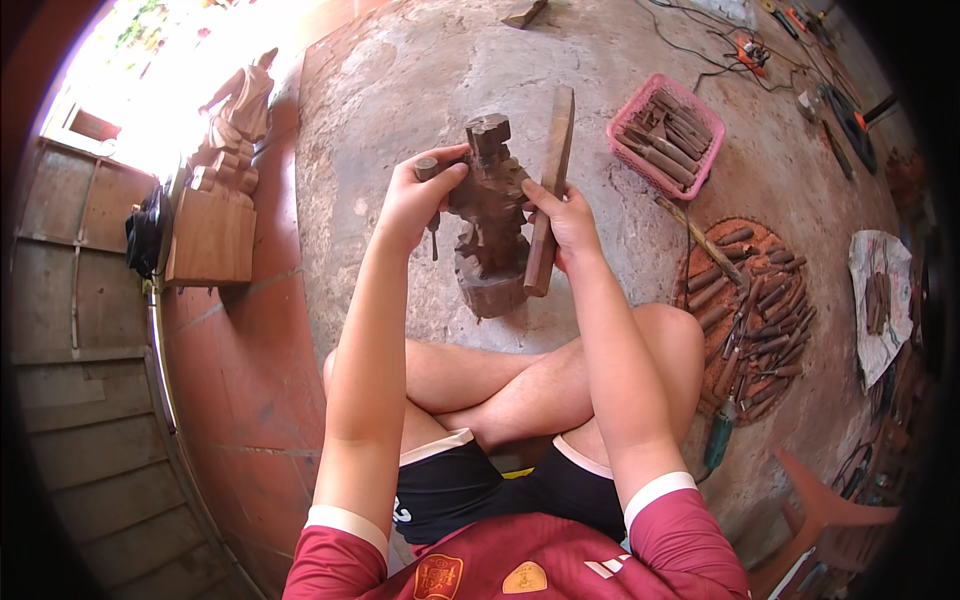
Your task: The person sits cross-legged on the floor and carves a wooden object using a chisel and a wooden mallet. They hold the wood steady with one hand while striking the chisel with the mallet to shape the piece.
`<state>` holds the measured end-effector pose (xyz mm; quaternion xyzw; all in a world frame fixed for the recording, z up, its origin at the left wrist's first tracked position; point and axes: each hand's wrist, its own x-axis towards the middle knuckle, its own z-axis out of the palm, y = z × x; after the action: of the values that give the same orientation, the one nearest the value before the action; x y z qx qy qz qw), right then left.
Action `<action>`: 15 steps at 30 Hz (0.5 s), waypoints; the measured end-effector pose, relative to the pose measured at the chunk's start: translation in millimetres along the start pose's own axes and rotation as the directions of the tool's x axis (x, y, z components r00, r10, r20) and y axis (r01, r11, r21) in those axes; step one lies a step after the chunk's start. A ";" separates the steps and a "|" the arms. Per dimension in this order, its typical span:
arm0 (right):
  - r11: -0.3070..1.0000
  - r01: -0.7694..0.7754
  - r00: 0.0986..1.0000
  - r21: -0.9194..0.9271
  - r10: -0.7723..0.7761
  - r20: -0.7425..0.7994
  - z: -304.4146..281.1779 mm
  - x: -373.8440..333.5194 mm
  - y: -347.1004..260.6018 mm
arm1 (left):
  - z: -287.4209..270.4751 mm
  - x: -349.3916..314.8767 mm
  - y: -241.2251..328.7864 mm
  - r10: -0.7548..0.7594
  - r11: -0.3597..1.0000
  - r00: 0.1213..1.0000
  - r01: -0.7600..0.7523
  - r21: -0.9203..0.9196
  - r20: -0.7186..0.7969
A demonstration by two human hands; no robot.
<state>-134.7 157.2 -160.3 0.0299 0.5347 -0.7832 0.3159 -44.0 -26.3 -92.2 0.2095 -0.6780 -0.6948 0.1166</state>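
Observation:
A dark brown wood carving (490, 225), rough and partly shaped, stands in front of my crossed legs. Its squared top is nearest the far side. My left hand (412, 205) is closed around a chisel (427, 168); the round handle end shows above the fist and the thin shank below it. The thumb and fingers of that hand also touch the carving's left side. In my right hand (570, 225) is a long square wooden bar (556, 140), held upright along the carving's right side. My right thumb presses against the carving.
A pink plastic basket (615, 148) of wood pieces sits at the far right. Nearer, many wooden-handled carving tools (765, 320) lie on a round reddish patch, beside a hammer-like tool (705, 240). A carved figure (235, 130) on a wooden block (212, 240) stands left. Cables (700, 50) trail far right.

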 end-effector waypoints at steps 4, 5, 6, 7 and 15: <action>0.999 -0.028 1.000 0.020 0.028 -0.005 -1.8 0.5 -1.7 | 1.9 0.5 -3.1 0.042 0.994 0.999 -0.041 0.104 -0.007; 0.999 -0.030 0.999 0.027 0.030 -0.011 -2.1 1.7 -1.6 | 3.3 1.2 -4.2 0.053 0.991 0.998 -0.051 0.121 -0.013; 1.000 -0.010 1.000 0.027 0.011 -0.012 -3.7 4.4 -0.6 | 7.9 0.9 -2.0 0.065 0.989 0.998 -0.062 0.137 -0.016; 1.000 0.009 1.000 0.027 -0.009 -0.014 -4.8 7.6 0.3 | 10.5 0.7 0.0 0.076 0.985 0.997 -0.072 0.154 -0.018; 0.999 -0.012 1.000 0.041 0.013 -0.027 -7.4 0.5 -11.2 | 12.9 1.6 -17.5 -0.075 0.970 0.992 0.097 0.222 -0.105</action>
<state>-143.1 165.9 -154.4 0.0503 0.5227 -0.7915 0.3127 -49.0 -14.6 -109.8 0.2838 -0.7368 -0.6064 0.0942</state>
